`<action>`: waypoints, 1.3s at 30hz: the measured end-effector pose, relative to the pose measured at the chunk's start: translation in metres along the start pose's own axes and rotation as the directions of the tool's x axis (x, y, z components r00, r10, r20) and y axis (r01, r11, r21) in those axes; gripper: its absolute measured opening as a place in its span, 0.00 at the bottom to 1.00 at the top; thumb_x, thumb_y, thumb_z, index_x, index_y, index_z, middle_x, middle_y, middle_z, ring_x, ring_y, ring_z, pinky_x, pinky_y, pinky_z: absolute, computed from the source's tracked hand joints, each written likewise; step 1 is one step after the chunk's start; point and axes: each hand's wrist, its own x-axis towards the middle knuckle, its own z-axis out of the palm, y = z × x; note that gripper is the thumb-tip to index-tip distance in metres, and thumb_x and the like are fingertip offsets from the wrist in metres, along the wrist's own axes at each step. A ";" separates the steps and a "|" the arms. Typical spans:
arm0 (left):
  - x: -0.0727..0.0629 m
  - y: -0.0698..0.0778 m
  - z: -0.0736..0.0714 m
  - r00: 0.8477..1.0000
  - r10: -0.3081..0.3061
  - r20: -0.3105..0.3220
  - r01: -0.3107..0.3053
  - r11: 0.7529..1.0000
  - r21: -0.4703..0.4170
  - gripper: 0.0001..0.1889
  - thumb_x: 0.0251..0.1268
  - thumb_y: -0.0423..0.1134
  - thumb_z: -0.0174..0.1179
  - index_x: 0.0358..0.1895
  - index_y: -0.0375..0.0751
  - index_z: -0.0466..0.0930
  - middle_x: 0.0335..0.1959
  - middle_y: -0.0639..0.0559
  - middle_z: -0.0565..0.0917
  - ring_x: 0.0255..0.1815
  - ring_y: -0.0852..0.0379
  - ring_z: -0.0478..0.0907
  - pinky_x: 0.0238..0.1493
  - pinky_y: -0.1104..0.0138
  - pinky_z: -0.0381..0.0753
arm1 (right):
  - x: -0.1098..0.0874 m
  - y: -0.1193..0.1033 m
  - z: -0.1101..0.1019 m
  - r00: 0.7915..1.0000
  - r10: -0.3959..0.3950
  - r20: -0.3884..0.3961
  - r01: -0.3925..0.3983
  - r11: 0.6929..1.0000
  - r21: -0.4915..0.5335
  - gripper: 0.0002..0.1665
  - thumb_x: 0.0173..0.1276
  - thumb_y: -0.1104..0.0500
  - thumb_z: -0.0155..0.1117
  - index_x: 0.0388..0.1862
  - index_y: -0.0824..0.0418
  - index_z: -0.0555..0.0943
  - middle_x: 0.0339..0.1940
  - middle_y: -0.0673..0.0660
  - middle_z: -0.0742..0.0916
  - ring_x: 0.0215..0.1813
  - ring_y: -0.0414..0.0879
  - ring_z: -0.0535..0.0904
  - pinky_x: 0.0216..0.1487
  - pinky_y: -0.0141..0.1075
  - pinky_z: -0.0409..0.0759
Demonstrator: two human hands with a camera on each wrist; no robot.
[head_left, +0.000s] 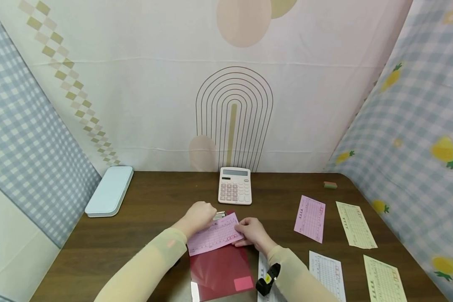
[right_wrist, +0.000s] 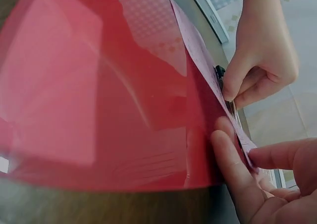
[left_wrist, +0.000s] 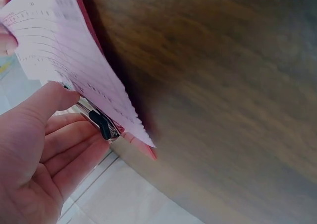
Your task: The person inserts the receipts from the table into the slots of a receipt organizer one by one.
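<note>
A red folder (head_left: 219, 268) with a metal clip (head_left: 219, 215) at its far end lies in front of me. Across its upper part rests a pink printed slip (head_left: 213, 237), set at a slant. My left hand (head_left: 199, 216) pinches the clip; the left wrist view has the thumb on one side of the clip (left_wrist: 100, 124) and the fingers on the other. With thumb and fingers, my right hand (head_left: 253, 233) holds the slip's right end beside the folder's edge. In the right wrist view, the folder's glossy red cover (right_wrist: 138, 105) fills much of the picture.
A white calculator (head_left: 235, 186) stands beyond the folder, and a pale blue case (head_left: 110, 191) lies far left. On the right are another pink slip (head_left: 310, 219), yellow slips (head_left: 356, 225), white slips (head_left: 327, 274) and a small red-green block (head_left: 330, 185).
</note>
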 end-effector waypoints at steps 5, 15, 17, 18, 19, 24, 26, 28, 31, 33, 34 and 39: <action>0.001 0.002 -0.002 1.000 -0.010 0.009 0.010 1.000 0.006 0.10 0.46 0.37 0.66 0.14 0.47 0.75 0.16 0.55 0.80 0.18 0.53 0.76 0.25 0.61 0.76 | -0.001 -0.007 0.006 1.000 -0.002 -0.019 0.002 1.000 -0.005 0.06 0.65 0.68 0.53 0.35 0.73 0.70 0.28 0.59 0.74 0.24 0.46 0.79 0.30 0.43 0.84; 0.005 -0.001 -0.008 0.996 -0.034 0.087 0.035 0.999 -0.016 0.13 0.50 0.39 0.67 0.15 0.47 0.73 0.15 0.56 0.77 0.19 0.55 0.75 0.30 0.60 0.78 | 0.008 -0.001 0.008 0.999 0.025 -0.042 -0.024 1.000 0.008 0.03 0.61 0.69 0.54 0.31 0.70 0.70 0.27 0.58 0.76 0.25 0.44 0.80 0.31 0.43 0.84; 0.006 -0.001 -0.008 0.994 -0.031 0.104 0.033 0.999 -0.021 0.11 0.50 0.36 0.65 0.16 0.46 0.75 0.16 0.55 0.79 0.20 0.56 0.76 0.31 0.61 0.78 | 0.009 0.000 0.008 0.998 0.029 -0.054 -0.029 1.000 0.003 0.03 0.61 0.69 0.53 0.30 0.69 0.70 0.26 0.57 0.76 0.25 0.44 0.80 0.31 0.42 0.84; 0.007 -0.001 -0.009 0.993 -0.028 0.111 0.031 0.999 -0.025 0.10 0.50 0.35 0.65 0.16 0.46 0.76 0.17 0.55 0.80 0.20 0.56 0.76 0.31 0.61 0.78 | 0.009 0.000 0.008 0.998 0.033 -0.059 -0.033 0.999 -0.001 0.03 0.60 0.68 0.53 0.30 0.69 0.70 0.26 0.57 0.76 0.25 0.44 0.80 0.31 0.42 0.84; 0.007 -0.001 -0.009 0.993 -0.024 0.118 0.028 0.999 -0.027 0.09 0.50 0.34 0.64 0.17 0.46 0.77 0.18 0.55 0.81 0.21 0.55 0.77 0.31 0.61 0.79 | 0.010 0.001 0.008 0.997 0.036 -0.064 -0.036 0.999 -0.004 0.02 0.60 0.69 0.53 0.29 0.68 0.70 0.26 0.57 0.76 0.24 0.43 0.80 0.31 0.41 0.84; 0.009 -0.002 -0.008 0.987 -0.018 0.158 0.024 0.999 -0.036 0.07 0.51 0.35 0.65 0.20 0.45 0.79 0.20 0.55 0.82 0.23 0.56 0.79 0.32 0.63 0.80 | 0.011 0.002 0.008 0.997 0.047 -0.062 -0.045 0.999 0.027 0.03 0.62 0.69 0.52 0.32 0.71 0.70 0.27 0.58 0.76 0.24 0.44 0.80 0.30 0.41 0.84; 0.009 -0.003 -0.007 0.985 -0.019 0.173 0.026 0.999 -0.034 0.07 0.52 0.37 0.66 0.21 0.45 0.79 0.20 0.55 0.81 0.24 0.56 0.79 0.33 0.63 0.80 | 0.011 0.002 0.008 0.997 0.059 -0.058 -0.056 0.997 0.056 0.03 0.63 0.69 0.51 0.34 0.71 0.69 0.28 0.59 0.76 0.24 0.45 0.81 0.30 0.40 0.84; 0.009 -0.004 -0.007 0.984 -0.020 0.177 0.025 0.999 -0.027 0.06 0.52 0.37 0.66 0.21 0.45 0.79 0.21 0.55 0.82 0.25 0.55 0.80 0.34 0.62 0.80 | 0.013 0.002 0.007 0.996 0.071 -0.056 -0.067 0.995 0.076 0.04 0.65 0.69 0.50 0.35 0.72 0.68 0.28 0.60 0.77 0.23 0.47 0.82 0.29 0.39 0.84; 0.009 -0.004 -0.007 0.984 -0.017 0.175 0.022 0.999 -0.025 0.05 0.51 0.36 0.66 0.22 0.45 0.80 0.22 0.55 0.82 0.26 0.54 0.80 0.35 0.61 0.80 | 0.014 0.000 0.006 0.995 0.086 -0.049 -0.082 0.993 0.082 0.04 0.67 0.68 0.48 0.36 0.72 0.67 0.27 0.62 0.78 0.22 0.49 0.83 0.28 0.39 0.83; 0.009 -0.004 -0.008 0.985 -0.015 0.171 0.019 1.000 -0.024 0.05 0.50 0.35 0.66 0.22 0.45 0.80 0.22 0.54 0.82 0.26 0.54 0.80 0.35 0.61 0.80 | 0.015 -0.001 0.006 0.995 0.087 -0.039 -0.084 0.994 0.072 0.05 0.68 0.68 0.47 0.37 0.72 0.67 0.26 0.64 0.79 0.21 0.49 0.83 0.27 0.39 0.83; 0.009 -0.004 -0.008 0.985 -0.013 0.170 0.017 1.000 -0.022 0.05 0.50 0.35 0.65 0.22 0.45 0.80 0.22 0.54 0.83 0.26 0.54 0.80 0.35 0.61 0.80 | 0.015 -0.001 0.006 0.996 0.086 -0.032 -0.084 0.994 0.065 0.05 0.69 0.68 0.47 0.37 0.72 0.67 0.26 0.65 0.80 0.20 0.49 0.83 0.26 0.39 0.83; 0.008 -0.003 -0.008 0.989 0.002 0.151 0.001 1.000 -0.017 0.05 0.49 0.35 0.66 0.21 0.45 0.80 0.22 0.54 0.83 0.26 0.53 0.81 0.34 0.61 0.80 | 0.016 -0.002 0.005 0.997 0.078 -0.024 -0.077 0.997 0.015 0.05 0.71 0.66 0.46 0.37 0.70 0.65 0.21 0.65 0.82 0.17 0.46 0.81 0.23 0.39 0.83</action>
